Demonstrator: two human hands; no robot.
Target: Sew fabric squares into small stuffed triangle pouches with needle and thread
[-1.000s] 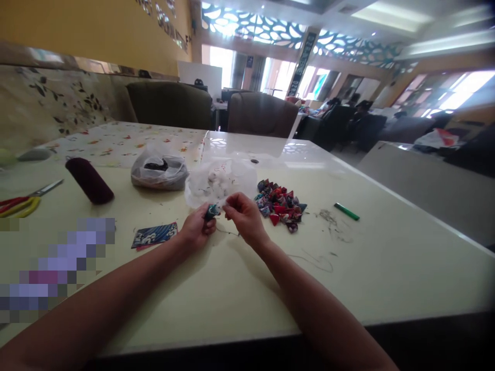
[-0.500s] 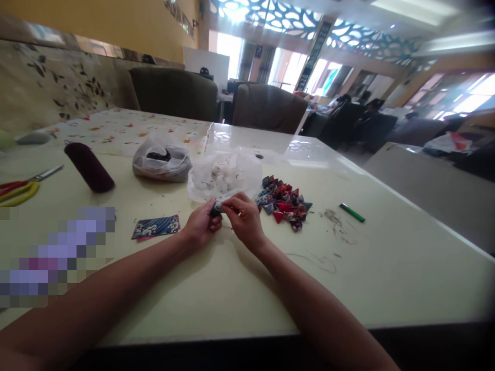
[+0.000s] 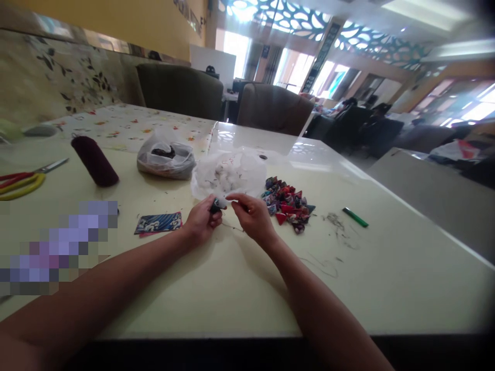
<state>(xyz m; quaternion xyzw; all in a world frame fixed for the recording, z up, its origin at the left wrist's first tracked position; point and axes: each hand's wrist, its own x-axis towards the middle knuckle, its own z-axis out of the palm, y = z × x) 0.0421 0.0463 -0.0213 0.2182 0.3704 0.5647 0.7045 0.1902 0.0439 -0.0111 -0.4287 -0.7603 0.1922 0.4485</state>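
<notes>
My left hand (image 3: 203,221) is closed around a small dark fabric pouch (image 3: 215,206). White stuffing (image 3: 223,202) sticks out of the pouch's right end. Just right of it, my right hand (image 3: 253,215) has thumb and index finger close together beside the stuffing; whatever lies between them is too small to make out. Behind both hands lies a clear plastic bag (image 3: 251,172) with white stuffing in it. A pile of small stuffed fabric triangles (image 3: 288,206) sits to the right of the bag. Left of my left hand rest flat patterned fabric pieces (image 3: 158,223), the top one blue.
A dark purple thread cone (image 3: 96,162) stands tilted-looking at left, near red and yellow scissors (image 3: 29,183). Beside it is a grey plastic bag (image 3: 166,164). On the right lie a green cutter-like tool (image 3: 355,217) and loose threads (image 3: 336,222). Chairs (image 3: 274,108) stand behind the table.
My right hand has drawn slightly to the right, away from the pouch, showing more of the white stuffing. My left hand keeps its hold. The whole view has shifted a little.
</notes>
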